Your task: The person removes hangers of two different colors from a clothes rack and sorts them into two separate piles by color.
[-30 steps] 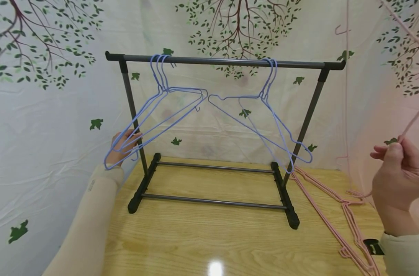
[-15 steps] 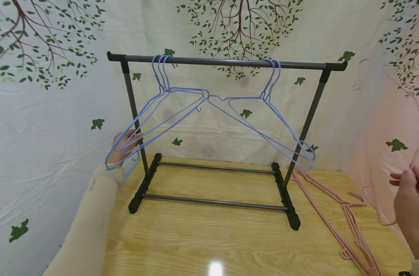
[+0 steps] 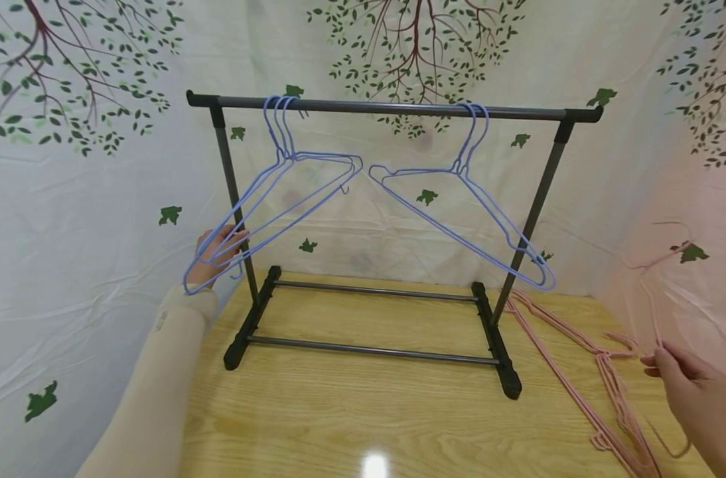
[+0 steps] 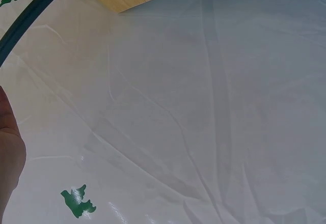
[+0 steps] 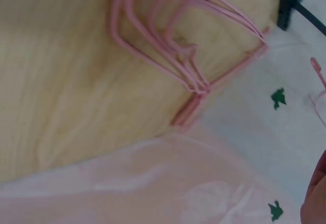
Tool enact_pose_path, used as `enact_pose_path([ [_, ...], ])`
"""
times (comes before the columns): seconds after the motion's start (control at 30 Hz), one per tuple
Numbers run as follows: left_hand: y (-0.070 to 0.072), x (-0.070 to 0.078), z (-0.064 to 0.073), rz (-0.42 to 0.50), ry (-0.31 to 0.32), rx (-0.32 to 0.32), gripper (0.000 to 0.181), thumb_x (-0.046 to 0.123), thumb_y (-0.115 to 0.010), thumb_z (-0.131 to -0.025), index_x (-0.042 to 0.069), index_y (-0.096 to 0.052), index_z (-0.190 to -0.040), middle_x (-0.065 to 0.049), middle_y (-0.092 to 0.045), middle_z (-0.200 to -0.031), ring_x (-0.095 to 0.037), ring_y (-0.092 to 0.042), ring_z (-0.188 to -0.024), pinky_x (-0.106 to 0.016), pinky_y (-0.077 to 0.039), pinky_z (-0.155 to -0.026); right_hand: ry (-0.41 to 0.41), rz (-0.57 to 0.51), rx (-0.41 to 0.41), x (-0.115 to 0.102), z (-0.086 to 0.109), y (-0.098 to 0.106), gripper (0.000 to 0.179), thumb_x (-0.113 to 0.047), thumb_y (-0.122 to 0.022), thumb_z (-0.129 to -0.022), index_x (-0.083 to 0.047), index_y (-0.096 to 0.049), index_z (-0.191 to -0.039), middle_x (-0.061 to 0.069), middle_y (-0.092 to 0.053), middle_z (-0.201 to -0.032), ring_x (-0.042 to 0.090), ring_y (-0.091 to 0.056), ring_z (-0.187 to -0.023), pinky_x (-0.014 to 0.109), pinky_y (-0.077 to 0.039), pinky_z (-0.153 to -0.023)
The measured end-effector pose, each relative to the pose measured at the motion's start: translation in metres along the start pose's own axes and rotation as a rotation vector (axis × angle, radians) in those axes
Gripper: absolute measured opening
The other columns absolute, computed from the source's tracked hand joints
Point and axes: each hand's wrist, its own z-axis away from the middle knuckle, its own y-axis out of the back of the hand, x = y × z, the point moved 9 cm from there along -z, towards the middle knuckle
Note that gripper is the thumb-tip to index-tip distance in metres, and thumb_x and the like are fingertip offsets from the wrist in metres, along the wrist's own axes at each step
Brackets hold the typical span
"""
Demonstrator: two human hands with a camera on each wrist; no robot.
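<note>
A black clothes rack [image 3: 387, 107] stands on the wooden table. My left hand [image 3: 210, 255] grips its left upright, partly behind the blue hangers [image 3: 303, 211] that hang from the left of the bar. In the left wrist view only the edge of the left hand [image 4: 10, 155] and a dark post [image 4: 33, 15] show. Over at the right, my right hand [image 3: 700, 398] pinches a thin pink hanger [image 3: 654, 309], blurred and faint against the backdrop. Its hook [image 5: 317, 67] appears above the right hand [image 5: 317, 198] in the right wrist view.
Two more blue hangers [image 3: 458, 229] hang on the bar's right side. Several pink hangers [image 3: 584, 398] lie piled on the table [image 3: 315, 411] right of the rack's foot. A white cloth backdrop [image 3: 112, 279] with printed leaves surrounds the table.
My right hand has dropped lower with the pink hanger, then shifted slightly left. The two blue hangers on the right have swung into line with each other. The left hand stays put.
</note>
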Motion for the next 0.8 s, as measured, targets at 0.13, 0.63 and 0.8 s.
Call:
enact_pose_path([
  [0.13,-0.002,0.018,0.010,0.088,0.002,-0.027,0.043,0.041,-0.068,-0.094,-0.001,-0.071,-0.106,-0.008,-0.055,-0.064,-0.018,-0.041,-0.058,-0.029,-0.031,-0.057,0.010,0.032,-0.059,0.012,0.009,-0.010,0.029,-0.019,-0.060,-0.100,-0.010,-0.064,-0.128,-0.036,-0.061,-0.073,-0.013,-0.060,-0.060,0.011,-0.044,-0.048],
  [0.63,-0.004,0.048,0.022,-0.084,0.030,-0.015,0.043,0.023,-0.059,-0.101,-0.015,-0.062,-0.119,-0.013,-0.064,-0.077,-0.011,-0.051,-0.064,-0.021,-0.040,-0.062,-0.021,0.224,-0.274,0.060,0.010,-0.033,0.050,-0.027,-0.049,-0.105,0.020,-0.055,-0.122,-0.004,-0.074,-0.077,-0.002,-0.064,-0.062,0.014,-0.048,-0.053],
  [0.8,-0.006,0.050,0.023,-0.163,0.027,-0.026,0.045,0.027,-0.054,-0.103,-0.013,-0.061,-0.122,-0.029,-0.064,-0.093,-0.018,-0.056,-0.073,-0.023,-0.042,-0.067,-0.083,0.362,-0.377,0.088,0.002,-0.037,0.051,-0.025,-0.043,-0.107,0.023,-0.050,-0.123,0.021,-0.073,-0.091,0.017,-0.071,-0.067,0.033,-0.056,-0.058],
])
